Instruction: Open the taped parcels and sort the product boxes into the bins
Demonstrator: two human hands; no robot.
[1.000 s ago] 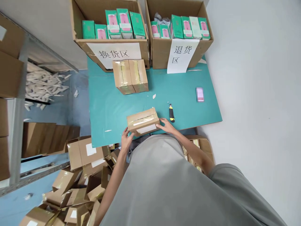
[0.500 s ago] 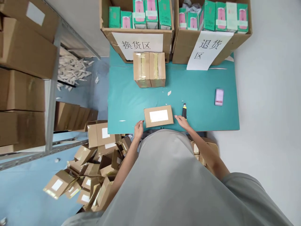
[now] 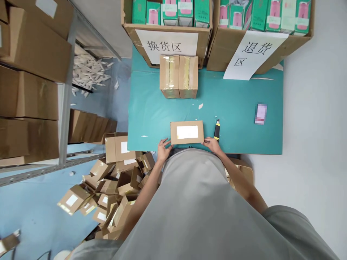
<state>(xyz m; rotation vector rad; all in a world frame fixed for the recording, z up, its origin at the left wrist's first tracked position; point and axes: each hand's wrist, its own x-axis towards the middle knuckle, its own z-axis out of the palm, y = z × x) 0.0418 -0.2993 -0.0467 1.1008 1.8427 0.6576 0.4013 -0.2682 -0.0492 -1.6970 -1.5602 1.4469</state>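
Note:
A small cardboard box (image 3: 187,141) lies flat near the front edge of the green table (image 3: 151,112), with a white label (image 3: 187,132) facing up. At its lower left corner is my left hand (image 3: 164,150), fingers spread and the tips at the corner. My right hand (image 3: 212,145) has its fingers stretched toward the lower right corner, seemingly touching it. Neither hand is wrapped round the box. Just beyond my right hand lies a black and yellow utility knife (image 3: 217,130).
Two taped boxes (image 3: 179,77) stand side by side behind. Large cartons (image 3: 166,39) (image 3: 214,54) of green packages line the back, with paper signs. A phone-like object (image 3: 260,114) lies right. Opened boxes (image 3: 108,187) pile on the floor left, beside a shelf (image 3: 63,122).
The small box went from tilted, taped side showing, to flat with its label up. Both hands came off it, then moved back to its lower corners. The view shifted.

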